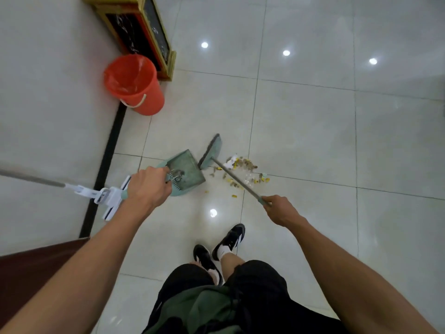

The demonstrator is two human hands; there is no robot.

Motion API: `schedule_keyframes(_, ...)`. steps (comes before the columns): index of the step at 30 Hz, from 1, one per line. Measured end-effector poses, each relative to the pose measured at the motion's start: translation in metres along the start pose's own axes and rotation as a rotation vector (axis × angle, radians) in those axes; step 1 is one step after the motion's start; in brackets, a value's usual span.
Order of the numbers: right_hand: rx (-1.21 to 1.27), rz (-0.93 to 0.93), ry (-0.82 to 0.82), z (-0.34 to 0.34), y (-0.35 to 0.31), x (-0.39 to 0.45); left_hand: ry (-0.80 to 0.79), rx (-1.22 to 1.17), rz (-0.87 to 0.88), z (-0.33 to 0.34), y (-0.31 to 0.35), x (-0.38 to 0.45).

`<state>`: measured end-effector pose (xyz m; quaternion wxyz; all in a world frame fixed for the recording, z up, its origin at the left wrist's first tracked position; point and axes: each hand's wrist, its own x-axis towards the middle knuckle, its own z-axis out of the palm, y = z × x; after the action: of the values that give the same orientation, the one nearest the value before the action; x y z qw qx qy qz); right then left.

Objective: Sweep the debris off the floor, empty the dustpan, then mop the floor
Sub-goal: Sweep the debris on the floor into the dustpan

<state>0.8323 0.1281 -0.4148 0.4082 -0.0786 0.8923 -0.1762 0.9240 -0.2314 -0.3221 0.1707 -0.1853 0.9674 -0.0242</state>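
The hands were both busy: the left hand (147,186) gripped the top of the dustpan (186,173) handle, fingers curled round it, and the right hand (279,209) was closed on the end of the broom (212,151) handle, whose stick ran forward and left to the head. The pan stood on the floor (313,128) with its mouth turned toward the broom head, which sat just beside the pan's far right corner. The debris (240,169), a loose scatter of yellow and brown bits with some white scraps, lay to the right of the broom head and under the stick, near the pan but mostly outside it. A few dark bits seemed to lie inside the pan by its comb teeth, though what they were could not be told. By that showing the sweeping was only begun: most of the litter had yet to be pushed in, the pan had not been emptied, and mopping had not started. The mop (106,196) lay idle by the wall on the left, its white head partly behind the left hand. The red bucket (134,85), lined with a thin bag, stood well apart by the wall; nothing showed inside it.
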Motion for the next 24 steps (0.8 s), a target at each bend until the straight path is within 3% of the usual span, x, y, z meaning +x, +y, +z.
schedule_keyframes(14,-0.308,0.078,0.024,0.015,0.006,-0.037,-0.048,-0.053,-0.077,0.032,-0.035,-0.070)
schedule_keyframes(24,-0.328,-0.116,-0.046,-0.043,0.058,-0.019,-0.048,-0.156,-0.234,0.028,0.011,-0.085)
